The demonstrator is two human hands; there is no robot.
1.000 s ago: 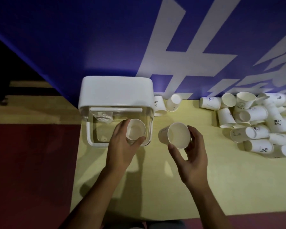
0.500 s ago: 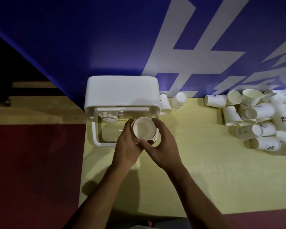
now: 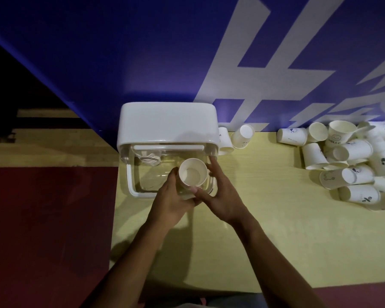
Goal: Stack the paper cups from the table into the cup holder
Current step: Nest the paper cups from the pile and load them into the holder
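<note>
One cup (image 3: pixel 192 175), upright, over cup holder (image 3: pixel 167 123).
Grip: left hand (image 3: pixel 172 198) curled round cup; right hand (image 3: pixel 222 196), fingers straight, against its side.

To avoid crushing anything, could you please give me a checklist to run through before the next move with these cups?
1. Cup mouth up at the front of the cup holder: ok.
2. Left hand grips the cup's side: ok.
3. Right hand clear of the cup: not ok, its thumb touches the near edge.
4. Cup nested fully into one below: cannot tell, the hands hide it.
5. Pile of cups waiting on the table to the right: ok.
</note>
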